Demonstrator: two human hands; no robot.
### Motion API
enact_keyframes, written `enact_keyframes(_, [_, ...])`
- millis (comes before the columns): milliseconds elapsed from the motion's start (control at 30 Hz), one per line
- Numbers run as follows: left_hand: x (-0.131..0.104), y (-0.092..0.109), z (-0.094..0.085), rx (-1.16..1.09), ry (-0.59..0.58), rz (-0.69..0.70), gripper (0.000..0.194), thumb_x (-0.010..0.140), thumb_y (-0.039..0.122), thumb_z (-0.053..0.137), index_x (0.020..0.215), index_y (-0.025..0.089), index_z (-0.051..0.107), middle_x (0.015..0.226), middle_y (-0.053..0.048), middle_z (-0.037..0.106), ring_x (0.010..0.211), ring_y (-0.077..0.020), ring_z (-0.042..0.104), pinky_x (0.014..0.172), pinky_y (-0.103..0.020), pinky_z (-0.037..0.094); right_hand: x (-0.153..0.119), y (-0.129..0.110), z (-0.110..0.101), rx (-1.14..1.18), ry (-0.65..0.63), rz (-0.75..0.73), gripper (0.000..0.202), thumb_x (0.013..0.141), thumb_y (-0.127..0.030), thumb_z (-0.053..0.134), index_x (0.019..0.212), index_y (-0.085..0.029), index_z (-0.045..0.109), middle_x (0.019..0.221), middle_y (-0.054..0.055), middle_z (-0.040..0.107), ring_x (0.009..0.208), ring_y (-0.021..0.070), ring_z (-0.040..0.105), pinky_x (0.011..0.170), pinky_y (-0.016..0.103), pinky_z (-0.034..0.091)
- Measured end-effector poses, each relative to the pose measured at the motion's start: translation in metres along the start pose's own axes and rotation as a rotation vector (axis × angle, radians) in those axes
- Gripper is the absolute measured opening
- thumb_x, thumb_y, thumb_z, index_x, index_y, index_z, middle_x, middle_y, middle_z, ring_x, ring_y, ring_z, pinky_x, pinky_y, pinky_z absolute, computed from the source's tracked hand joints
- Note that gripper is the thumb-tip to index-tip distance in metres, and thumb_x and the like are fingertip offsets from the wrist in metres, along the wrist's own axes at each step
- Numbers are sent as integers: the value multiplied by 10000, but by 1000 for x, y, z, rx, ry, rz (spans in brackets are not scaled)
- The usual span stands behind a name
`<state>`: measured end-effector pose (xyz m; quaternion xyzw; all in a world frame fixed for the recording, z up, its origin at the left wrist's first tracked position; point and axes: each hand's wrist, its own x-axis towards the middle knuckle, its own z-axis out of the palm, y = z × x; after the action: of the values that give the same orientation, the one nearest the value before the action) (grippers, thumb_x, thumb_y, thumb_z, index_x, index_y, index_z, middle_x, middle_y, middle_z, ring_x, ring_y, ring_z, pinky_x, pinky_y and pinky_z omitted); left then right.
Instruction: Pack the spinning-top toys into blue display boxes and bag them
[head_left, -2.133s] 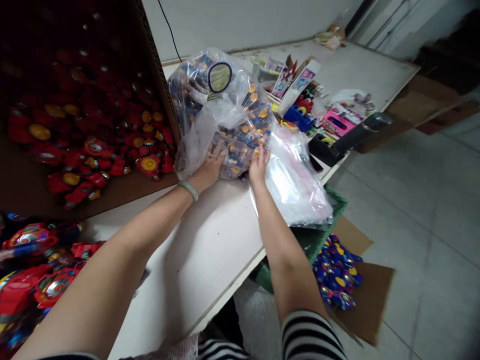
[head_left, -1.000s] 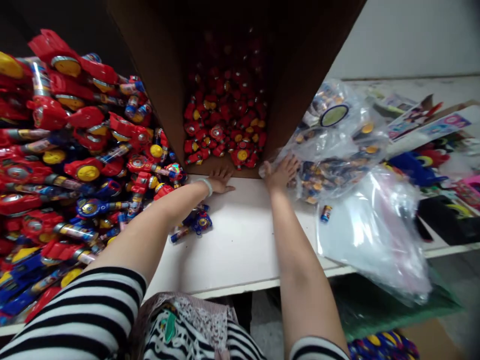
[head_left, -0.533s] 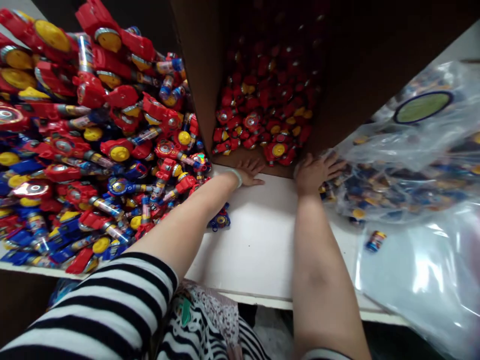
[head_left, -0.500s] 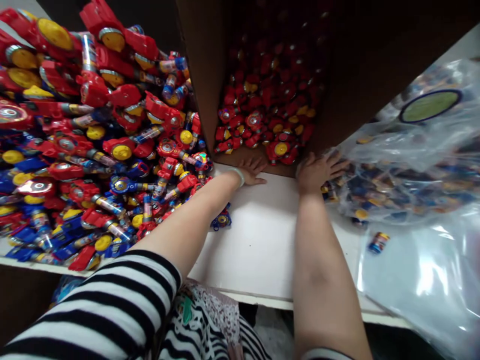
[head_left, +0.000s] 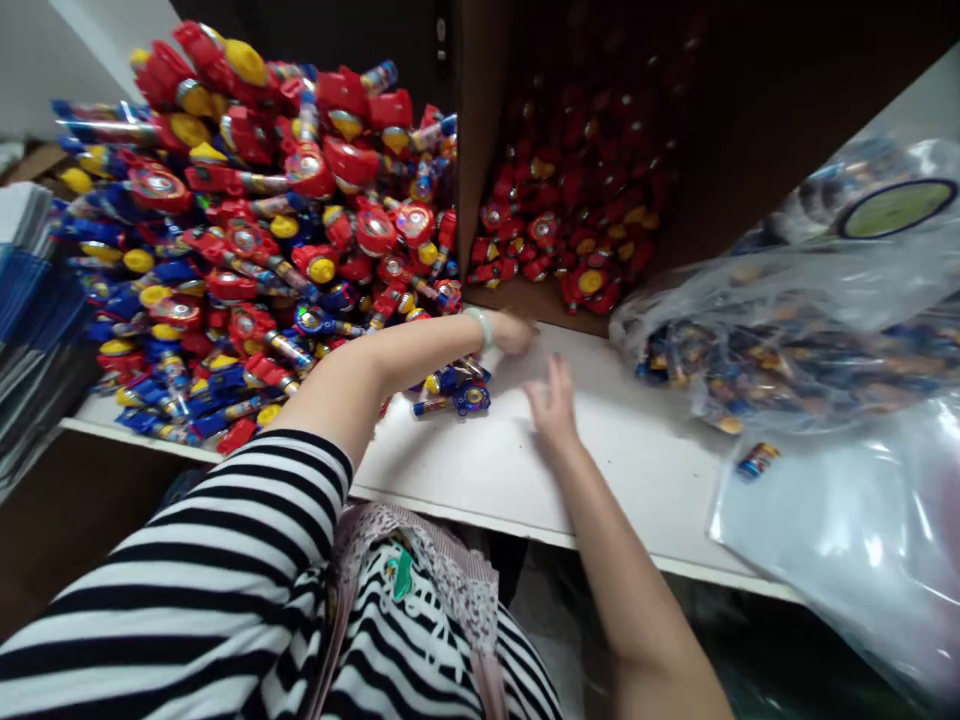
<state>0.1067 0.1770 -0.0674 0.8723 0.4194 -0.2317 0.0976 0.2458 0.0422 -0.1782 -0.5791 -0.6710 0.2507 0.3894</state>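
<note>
Right hand (head_left: 553, 410), fingers spread, holds nothing above the table (head_left: 637, 430); left hand (head_left: 514, 332), blurred, I can't read; move gently beside piled toys (head_left: 244, 240)

A flat, white, straight-edged worktop (head_left: 637, 450) runs below a plain, pale grey wall (head_left: 904, 105) (glimpsed at upper right), with dim grey floor (head_left: 546, 595) in shadow beneath.

Our white tabletop (head_left: 637, 480)
On it we see heaped red-and-blue toys (head_left: 247, 240) at ten o'clock, a cardboard box (head_left: 478, 150) at twelve, a filled clear bag (head_left: 810, 335) at three, and flat plastic sheeting (head_left: 832, 530) (overhanging the front edge) at four.
</note>
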Motion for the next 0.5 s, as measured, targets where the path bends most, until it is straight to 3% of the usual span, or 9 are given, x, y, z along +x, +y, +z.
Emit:
enact_keyframes(100, [-62,-9,9,137,141,69,397,846,222,596,1226,202,709,1465,-123,550,1487,-359,321,1239,-617,167,-14,-42,49,52,-255,-18,932,807,-588,629,1573,-212,252,1661,190,174,1544,374,157,1192,627,233])
enact_keyframes(167, [-102,-24,8,253,280,107,418,858,266,594,1256,182,690,1539,-124,467,1538,-357,198,1258,-606,66,-9,-65,65,45,-268,-6,1063,735,-602,711,1592,-237,200,1679,185,92,1550,402,97,1182,663,204])
enact_keyframes(267, [-144,-53,-2,314,417,-10,597,879,415,597,1407,135,574,1646,-139,264,1558,-387,58,1254,-604,-1,8,-88,73,72,-226,9,1155,683,-585,778,1603,-243,170,1685,186,36,1549,417,79,1189,650,207])
enact_keyframes(400, [-161,-80,-13,276,423,-159,790,869,533,614,1538,169,406,1671,-144,167,1549,-426,33,1232,-630,20,26,-97,77,128,-203,-17,1142,663,-565,806,1591,-232,228,1683,185,72,1552,404,85,1211,606,218])
enact_keyframes(500, [-156,-87,-11,216,407,-211,830,893,537,591,1583,174,307,1667,-156,179,1540,-401,147,1253,-558,91,29,-94,81,183,-226,-49,1074,688,-557,783,1581,-249,269,1683,166,113,1541,359,196,1217,551,261])
